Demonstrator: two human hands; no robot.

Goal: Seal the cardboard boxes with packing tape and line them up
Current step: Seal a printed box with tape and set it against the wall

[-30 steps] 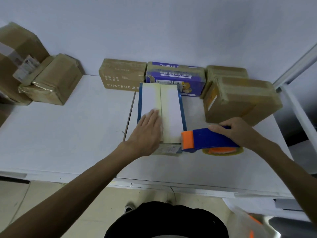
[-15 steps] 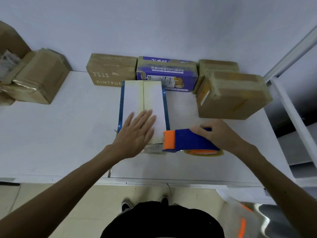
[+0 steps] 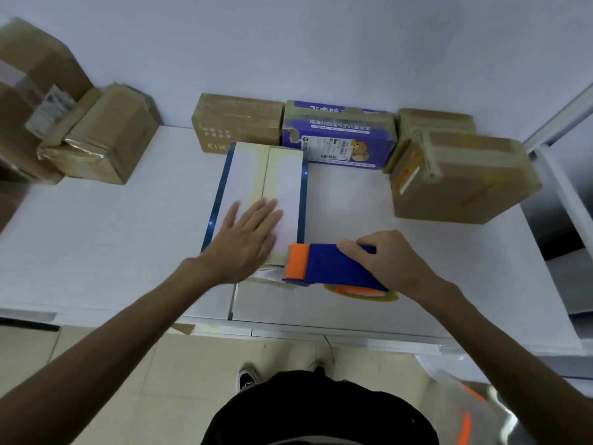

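Dim, bluish, even light, soft shadows, slight blur throughout (motion-smeared), wide-angle bending at the edges

A packing room: taped cardboard boxes [image 3: 462, 178] line a plain white table [image 3: 96, 245] against a bare wall [image 3: 288, 43].

Left hand [image 3: 247, 240] flat, palm down, fingers [image 3: 256, 213] spread and pointing away from the body, forearm reaching in bare from lower left. Right hand [image 3: 396, 263] curled palm down in a closed grip on the tape dispenser [image 3: 324, 266], knuckles up, thumb side toward the left hand, forearm bare and entering from lower right. Both wrists roughly level, hands near each other
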